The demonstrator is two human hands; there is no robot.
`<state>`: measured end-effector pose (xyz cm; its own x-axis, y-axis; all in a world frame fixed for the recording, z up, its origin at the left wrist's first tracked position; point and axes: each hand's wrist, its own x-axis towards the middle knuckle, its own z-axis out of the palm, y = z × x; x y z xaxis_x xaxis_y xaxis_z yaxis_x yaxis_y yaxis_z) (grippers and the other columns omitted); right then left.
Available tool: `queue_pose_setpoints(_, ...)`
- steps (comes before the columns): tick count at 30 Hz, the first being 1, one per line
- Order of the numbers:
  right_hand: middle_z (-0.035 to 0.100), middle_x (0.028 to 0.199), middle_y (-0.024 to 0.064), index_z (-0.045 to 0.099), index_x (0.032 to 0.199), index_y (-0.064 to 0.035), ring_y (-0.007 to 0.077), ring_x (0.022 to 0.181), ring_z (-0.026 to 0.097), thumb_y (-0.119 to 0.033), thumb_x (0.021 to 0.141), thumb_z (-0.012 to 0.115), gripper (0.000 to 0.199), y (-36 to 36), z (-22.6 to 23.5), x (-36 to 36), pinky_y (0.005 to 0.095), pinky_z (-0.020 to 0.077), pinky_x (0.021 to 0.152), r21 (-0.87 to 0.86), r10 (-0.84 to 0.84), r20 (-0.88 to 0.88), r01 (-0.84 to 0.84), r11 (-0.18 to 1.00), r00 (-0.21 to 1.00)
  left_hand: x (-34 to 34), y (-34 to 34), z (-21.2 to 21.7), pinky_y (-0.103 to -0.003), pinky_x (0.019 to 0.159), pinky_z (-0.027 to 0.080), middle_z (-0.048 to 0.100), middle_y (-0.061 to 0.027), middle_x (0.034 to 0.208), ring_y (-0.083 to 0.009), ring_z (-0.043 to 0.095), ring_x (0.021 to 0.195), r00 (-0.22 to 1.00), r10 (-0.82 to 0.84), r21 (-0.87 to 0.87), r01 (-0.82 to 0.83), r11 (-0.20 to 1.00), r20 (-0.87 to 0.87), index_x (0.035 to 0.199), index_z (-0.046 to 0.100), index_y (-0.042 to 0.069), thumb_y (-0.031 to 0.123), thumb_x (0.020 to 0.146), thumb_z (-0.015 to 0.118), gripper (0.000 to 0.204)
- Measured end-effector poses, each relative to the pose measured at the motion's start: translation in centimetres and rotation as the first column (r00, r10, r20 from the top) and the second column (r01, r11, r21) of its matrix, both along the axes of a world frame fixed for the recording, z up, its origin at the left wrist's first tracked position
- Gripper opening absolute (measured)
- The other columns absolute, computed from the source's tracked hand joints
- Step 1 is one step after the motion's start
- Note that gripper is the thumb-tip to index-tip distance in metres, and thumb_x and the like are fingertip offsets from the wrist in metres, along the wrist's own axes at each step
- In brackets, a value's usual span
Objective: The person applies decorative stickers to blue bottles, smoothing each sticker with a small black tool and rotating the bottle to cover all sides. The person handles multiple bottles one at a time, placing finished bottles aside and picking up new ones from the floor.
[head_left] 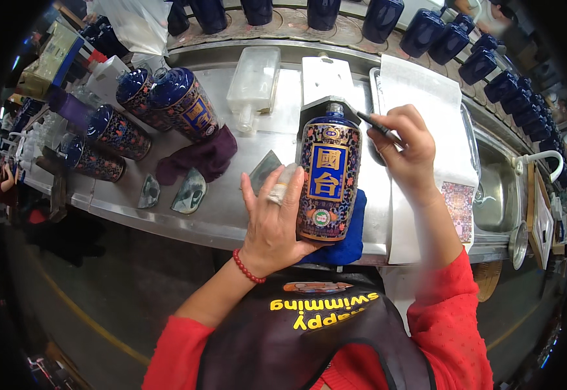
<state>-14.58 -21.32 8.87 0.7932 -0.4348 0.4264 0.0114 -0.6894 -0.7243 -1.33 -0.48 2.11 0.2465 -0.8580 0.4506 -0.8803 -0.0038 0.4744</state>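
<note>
A dark blue bottle (331, 185) with a floral pattern and a blue, gold-lettered label lies before me, its neck pointing away. My left hand (274, 221) grips its lower left side, with the thumb at its base. One finger of that hand has a pale wrap. Pinched in my right hand (410, 146) is a thin black pen-like tool (376, 123), its tip close to the bottle's neck; I cannot make out whether they touch. Beneath the bottle's lower right side shows a blue cloth (352, 234). Past the neck stands a white block (326, 79).
On the metal table (222, 179), several patterned bottles (183, 104) stand left, near a purple cloth (199, 156) and curved dark pieces (190, 192). A clear bottle (254, 78) lies behind. White paper (420, 84) and a sink (495, 195) are right. Plain blue bottles (382, 19) line a curved conveyor.
</note>
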Motion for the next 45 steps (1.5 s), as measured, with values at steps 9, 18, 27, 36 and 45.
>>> queue_pose_setpoints(9, 0.063, 0.081, 0.0014, 0.071, 0.101, -0.0117, 0.0194, 0.078, 0.063, -0.008, 0.080, 0.075, 0.022, -1.0, 2.2, 1.6, 0.0387, 0.0416, 0.074, 0.015, -0.063, -0.085, 0.065, 0.998, 0.994, 0.1, 0.1, 0.5, -0.077, 0.112, 0.004, 0.048, -0.0189, 0.147, -0.0386, 0.038, 0.141, 1.000, -0.008, 0.034, 0.008, 0.999, -0.001, 0.155, 0.031, -0.001, 0.052, 0.067, 0.087, 0.117)
queue_pose_setpoints(18, 0.061, 0.079, 0.0111, 0.066, 0.087, -0.0030, 0.0272, 0.066, 0.061, -0.013, 0.081, 0.076, 0.016, -1.6, 0.7, 2.2, 0.0375, 0.0488, 0.061, -0.012, 0.044, -0.057, -0.045, 0.999, 0.997, -0.2, -0.1, 1.2, -0.071, 0.116, 0.001, 0.056, -0.0181, 0.139, -0.0430, 0.044, 0.137, 0.992, 0.019, -0.009, -0.018, 1.000, 0.121, 0.153, 0.040, 0.000, 0.055, 0.069, 0.086, 0.110)
queue_pose_setpoints(27, 0.068, 0.082, 0.0078, 0.068, 0.101, -0.0010, 0.0109, 0.070, 0.062, -0.018, 0.093, 0.074, 0.020, -2.8, 0.8, 3.2, 0.0249, 0.0480, 0.059, 0.013, -0.280, -0.012, 0.280, 0.960, 0.960, 0.3, -0.2, 0.9, -0.071, 0.116, 0.002, 0.056, -0.0234, 0.139, -0.0440, 0.043, 0.138, 0.993, -0.007, 0.022, 0.005, 1.000, 0.118, 0.153, 0.036, -0.005, 0.058, 0.071, 0.084, 0.114)
queue_pose_setpoints(36, 0.070, 0.083, 0.0108, 0.065, 0.106, 0.0005, 0.0137, 0.076, 0.066, -0.018, 0.097, 0.067, 0.020, 0.3, -4.4, 1.9, 0.0270, 0.0522, 0.069, 0.451, -0.385, 0.227, 0.254, 0.856, 0.894, 0.5, 0.2, -0.5, -0.072, 0.115, 0.002, 0.049, -0.0271, 0.146, -0.0462, 0.041, 0.139, 0.996, -0.054, 0.037, 0.051, 0.998, 0.077, 0.155, 0.026, -0.010, 0.060, 0.075, 0.079, 0.118)
queue_pose_setpoints(45, 0.069, 0.109, 0.0127, 0.057, 0.134, 0.0033, 0.0109, 0.104, 0.061, -0.015, 0.101, 0.062, 0.038, 2.8, -5.2, 0.2, 0.0252, 0.0516, 0.087, 0.681, -0.425, 0.269, 0.142, 0.719, 0.864, 0.6, 0.0, -0.8, -0.073, 0.115, 0.004, 0.045, -0.0272, 0.149, -0.0452, 0.038, 0.141, 0.997, -0.061, 0.054, 0.059, 0.997, 0.047, 0.156, 0.024, -0.008, 0.062, 0.075, 0.078, 0.120)
